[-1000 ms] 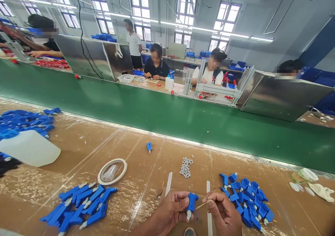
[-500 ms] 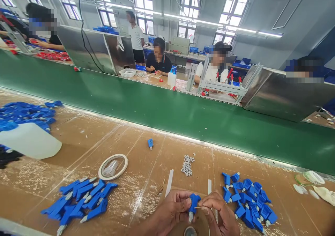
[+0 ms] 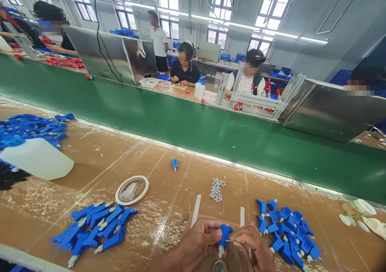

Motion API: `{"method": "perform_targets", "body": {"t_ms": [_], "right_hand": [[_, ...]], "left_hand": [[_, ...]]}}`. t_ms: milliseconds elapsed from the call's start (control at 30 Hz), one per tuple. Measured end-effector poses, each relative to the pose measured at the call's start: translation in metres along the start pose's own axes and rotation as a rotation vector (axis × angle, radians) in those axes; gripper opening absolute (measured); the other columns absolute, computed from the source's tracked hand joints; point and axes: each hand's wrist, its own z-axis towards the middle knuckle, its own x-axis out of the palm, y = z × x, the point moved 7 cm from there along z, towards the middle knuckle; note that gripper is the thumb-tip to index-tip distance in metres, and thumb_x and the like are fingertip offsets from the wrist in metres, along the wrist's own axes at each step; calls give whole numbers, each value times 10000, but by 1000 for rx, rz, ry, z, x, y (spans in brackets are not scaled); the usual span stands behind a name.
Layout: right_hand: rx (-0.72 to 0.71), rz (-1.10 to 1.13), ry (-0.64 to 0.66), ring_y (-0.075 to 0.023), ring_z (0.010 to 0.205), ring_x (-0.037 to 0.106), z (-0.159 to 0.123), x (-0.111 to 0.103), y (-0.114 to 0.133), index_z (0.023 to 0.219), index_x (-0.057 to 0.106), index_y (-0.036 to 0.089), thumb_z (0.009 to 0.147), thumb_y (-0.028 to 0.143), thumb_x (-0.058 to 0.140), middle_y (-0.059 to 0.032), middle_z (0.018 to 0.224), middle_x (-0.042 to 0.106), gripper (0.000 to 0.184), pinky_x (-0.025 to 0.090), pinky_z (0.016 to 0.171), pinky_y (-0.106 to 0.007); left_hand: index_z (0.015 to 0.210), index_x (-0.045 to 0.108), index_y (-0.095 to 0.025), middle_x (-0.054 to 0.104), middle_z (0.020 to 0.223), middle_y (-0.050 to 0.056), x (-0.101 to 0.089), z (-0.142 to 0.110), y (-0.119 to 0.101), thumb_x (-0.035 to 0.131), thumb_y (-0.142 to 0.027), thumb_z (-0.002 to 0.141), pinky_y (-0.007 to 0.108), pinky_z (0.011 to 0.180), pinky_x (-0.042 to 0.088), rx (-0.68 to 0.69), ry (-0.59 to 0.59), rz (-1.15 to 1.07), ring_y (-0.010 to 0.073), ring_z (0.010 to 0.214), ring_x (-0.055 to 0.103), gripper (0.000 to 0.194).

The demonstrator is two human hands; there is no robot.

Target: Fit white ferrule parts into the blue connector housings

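Between the thumb and fingers of my left hand is a blue plastic part with a pale grey tip pointing down. My right hand pinches a thin wooden stick, whose end meets the side of the blue part. Below them sits a small round dish, cut off by the lower edge. Beyond the hands lies a cluster of small grey pieces. Similar blue parts form a pile on the left and another pile on the right.
A ring of tape surrounds clear plastic cups. A white bottle lies at left by a large blue heap. One blue part lies alone. At right is a jar. Past the green conveyor belt, several people work.
The view has shifted slightly. Both hands keep almost the same pose, with the stick still against the blue part.
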Motion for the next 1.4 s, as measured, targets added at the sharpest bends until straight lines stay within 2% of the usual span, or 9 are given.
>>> {"method": "perform_targets", "body": {"t_ms": [133, 233, 367, 467, 533, 667, 933, 1133, 1400], "right_hand": [[47, 70, -23, -148, 635, 620, -4, -4, -7, 879, 593, 259, 1018, 333, 508, 32, 679, 657, 178, 466, 670, -270], [208, 149, -48, -169, 720, 609, -14, -16, -24, 863, 608, 263, 1002, 388, 519, -1, 788, 628, 208, 479, 651, -262], [316, 64, 262, -204, 813, 617, -34, -8, -36, 842, 665, 251, 979, 462, 525, -44, 914, 596, 288, 502, 715, -299], [238, 5, 444, -202, 810, 634, -49, 5, -34, 852, 694, 249, 994, 478, 478, -53, 921, 586, 345, 515, 707, -293], [171, -28, 460, -207, 814, 644, -50, 9, -35, 950, 697, 260, 997, 473, 474, -54, 916, 608, 312, 522, 696, -290], [198, -170, 352, -226, 848, 655, -28, 4, -59, 1092, 641, 265, 1011, 414, 450, -52, 911, 666, 255, 527, 738, -318], [275, -407, 517, -261, 843, 689, 35, 40, -116, 885, 673, 196, 953, 206, 429, -91, 883, 734, 254, 527, 763, -378], [382, -524, 631, -256, 807, 691, 46, 53, -127, 830, 693, 178, 925, 150, 480, -93, 856, 760, 235, 468, 711, -331], [516, -538, 695, -212, 760, 633, 55, 62, -126, 740, 642, 165, 826, 105, 625, -36, 770, 696, 106, 438, 721, -338]], "left_hand": [[883, 788, -85, 674, 671, 54, 3, -2, -5, 901, -464, 570, 181, 523, 463, 1, -18, -18, 90, 528, 593, 505], [880, 783, -80, 650, 637, 34, -2, -4, -12, 915, -432, 561, 171, 525, 475, 15, -82, -49, 86, 517, 600, 494], [846, 770, -88, 677, 673, 42, -17, -6, -27, 929, -359, 560, 150, 526, 492, 109, -219, -152, 88, 557, 624, 425], [805, 754, -92, 690, 682, 44, -26, -8, -35, 941, -304, 541, 151, 519, 513, 176, -310, -246, 90, 556, 622, 386], [785, 740, -92, 678, 658, 35, -30, -9, -36, 928, -237, 569, 156, 523, 529, 194, -353, -309, 92, 552, 623, 320], [736, 698, -89, 670, 658, 44, -34, -8, -35, 795, -104, 732, 159, 543, 552, 219, -409, -392, 94, 563, 632, 99], [742, 660, -89, 674, 646, 52, -38, -2, -32, 674, -55, 832, 145, 528, 548, 228, -453, -425, 92, 562, 643, 97], [755, 648, -89, 670, 641, 51, -41, 1, -30, 666, -63, 840, 150, 496, 535, 211, -483, -438, 100, 551, 647, 91], [755, 662, -102, 674, 656, 35, -37, 1, -27, 730, -109, 807, 144, 535, 542, 225, -417, -419, 91, 580, 646, 86]]}}
